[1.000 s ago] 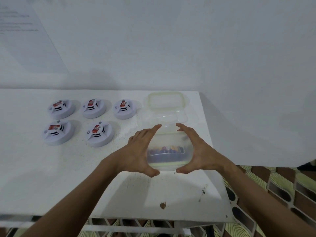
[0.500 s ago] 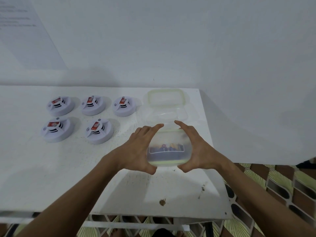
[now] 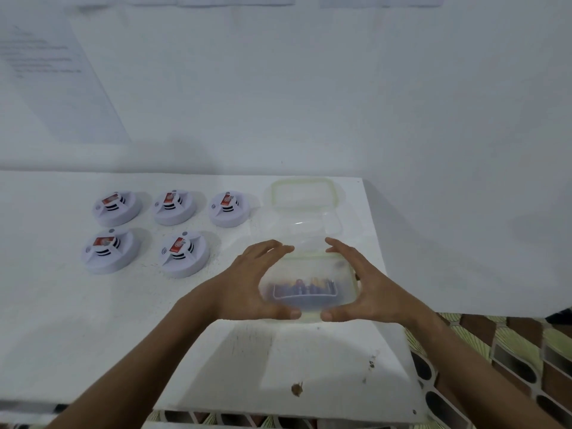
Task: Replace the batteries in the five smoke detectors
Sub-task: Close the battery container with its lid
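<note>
White surface (image 3: 77, 320) against a white wall. Far left, five smoke detectors (image 3: 117, 207) in two rows, all closed, apparently untouched; task looks barely begun. Left hand (image 3: 247, 289) and right hand (image 3: 368, 292) both have their grip clamped on a translucent lidded container (image 3: 306, 283) holding dark, blurry items, likely batteries. Behind it, an empty clear container (image 3: 305, 196).
</note>
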Motion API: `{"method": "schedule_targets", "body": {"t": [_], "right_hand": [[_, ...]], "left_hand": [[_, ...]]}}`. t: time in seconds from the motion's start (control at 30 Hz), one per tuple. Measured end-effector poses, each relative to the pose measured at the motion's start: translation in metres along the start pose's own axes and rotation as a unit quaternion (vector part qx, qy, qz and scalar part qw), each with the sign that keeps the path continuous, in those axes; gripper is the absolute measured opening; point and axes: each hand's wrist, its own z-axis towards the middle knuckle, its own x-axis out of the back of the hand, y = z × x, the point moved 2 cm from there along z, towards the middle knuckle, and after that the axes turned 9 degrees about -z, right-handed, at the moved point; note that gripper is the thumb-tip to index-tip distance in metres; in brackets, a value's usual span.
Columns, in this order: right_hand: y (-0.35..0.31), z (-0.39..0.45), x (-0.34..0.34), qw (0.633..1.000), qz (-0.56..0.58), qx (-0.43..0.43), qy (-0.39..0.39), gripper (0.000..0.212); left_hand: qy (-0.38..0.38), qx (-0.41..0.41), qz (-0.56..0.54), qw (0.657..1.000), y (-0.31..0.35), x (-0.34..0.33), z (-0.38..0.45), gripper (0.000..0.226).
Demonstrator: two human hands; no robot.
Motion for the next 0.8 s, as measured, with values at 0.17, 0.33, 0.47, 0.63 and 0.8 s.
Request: {"method": "schedule_targets", "body": {"t": [0.17,0.33,0.47,0.63,0.8], "right_hand": [[-0.01,0.023,0.04,0.996,-0.027,-0.021,0.079,0.086],[-0.014,0.09,0.086,0.992,-0.021,-0.032,0.122,0.075],[0.009,0.145,0.107,0.989,-0.027,-0.079,0.121,0.069],[0.051,0.186,0.1,0.983,-0.046,-0.151,0.097,0.075],[0.069,0.204,0.086,0.977,-0.051,-0.187,0.087,0.09]], "left_hand": [[0.122,-0.026,-0.012,0.992,0.001,0.05,0.02,0.066],[0.178,0.014,0.001,0.984,-0.016,0.094,0.087,0.061],[0.173,0.063,-0.008,0.983,-0.034,0.113,0.148,0.06],[0.082,0.15,0.021,0.985,-0.066,0.1,0.2,0.068],[0.058,0.156,0.047,0.985,-0.079,0.088,0.23,0.071]]}}
